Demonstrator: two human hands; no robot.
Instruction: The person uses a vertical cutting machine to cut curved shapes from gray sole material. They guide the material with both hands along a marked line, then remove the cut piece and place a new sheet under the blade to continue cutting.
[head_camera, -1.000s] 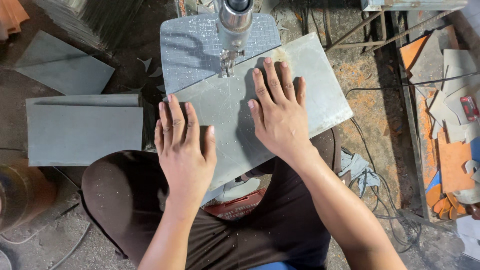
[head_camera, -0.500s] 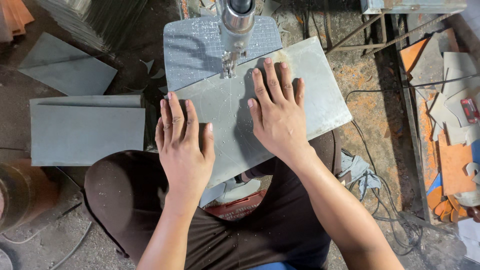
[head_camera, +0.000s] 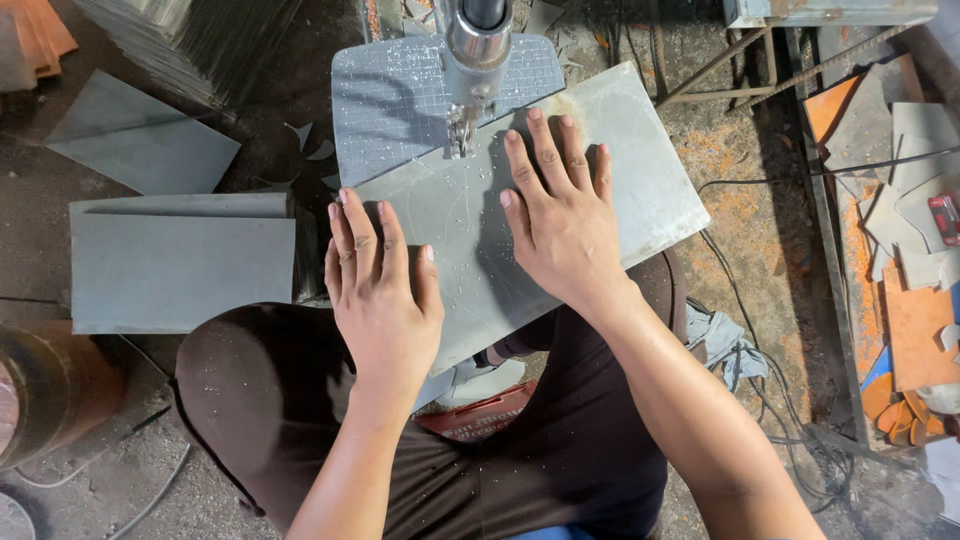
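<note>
A grey metal sheet (head_camera: 640, 170) lies tilted across the small textured table (head_camera: 390, 100) of a cutting machine. My left hand (head_camera: 380, 290) presses flat on the sheet's near left corner, fingers spread. My right hand (head_camera: 560, 220) lies flat on the middle of the sheet, its fingertips just right of the machine's metal head and blade (head_camera: 468, 90). Small metal chips speckle the sheet between my hands. My knees in dark trousers (head_camera: 250, 400) sit under the sheet.
A stack of grey sheets (head_camera: 180, 260) lies at my left, with another loose sheet (head_camera: 140, 150) behind it. Orange and grey offcuts (head_camera: 910, 200) fill a frame at the right. Cables (head_camera: 780, 400) and a rag (head_camera: 720, 340) lie on the floor at right.
The sheet has turned slightly under both hands; the hands keep the same flat hold on it.
</note>
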